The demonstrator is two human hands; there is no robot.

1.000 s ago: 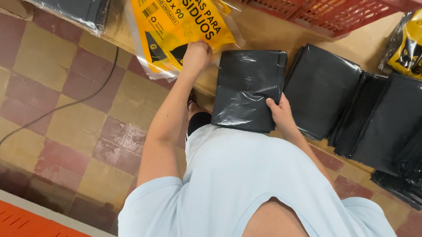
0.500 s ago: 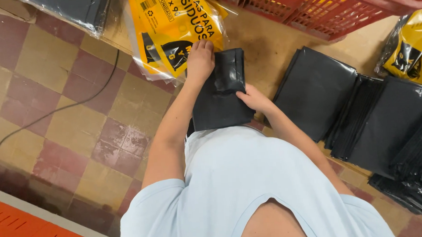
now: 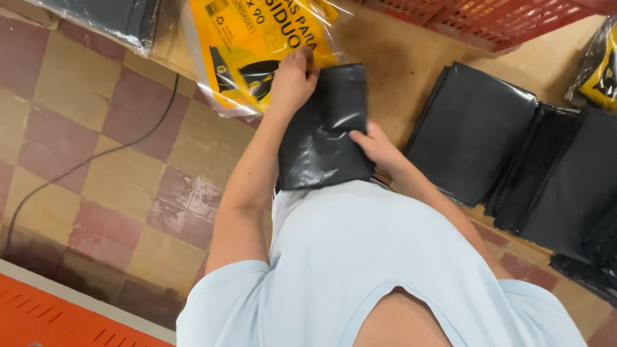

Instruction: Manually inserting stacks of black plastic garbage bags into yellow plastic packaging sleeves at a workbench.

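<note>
A folded black plastic bag [image 3: 324,135] lies on the brown table top [image 3: 400,61] just in front of my light blue shirt. My left hand [image 3: 293,79] grips its upper left corner, right beside a yellow printed packet in clear wrap [image 3: 249,39]. Over the bag's right edge, lower down, my right hand [image 3: 374,147] presses with its fingers. The bag is folded into a narrow upright rectangle.
Stacks of folded black bags [image 3: 471,133] lie to the right on the table. A red slatted crate [image 3: 480,3] stands at the back, another yellow packet [image 3: 609,67] far right, a wrapped black pack [image 3: 111,13] top left. Below: checkered floor, a cable [image 3: 89,160], an orange crate [image 3: 47,326].
The black bag went from a wide flat sheet to a narrower fold. My right hand moved left across it, and my left hand stayed at its top corner.
</note>
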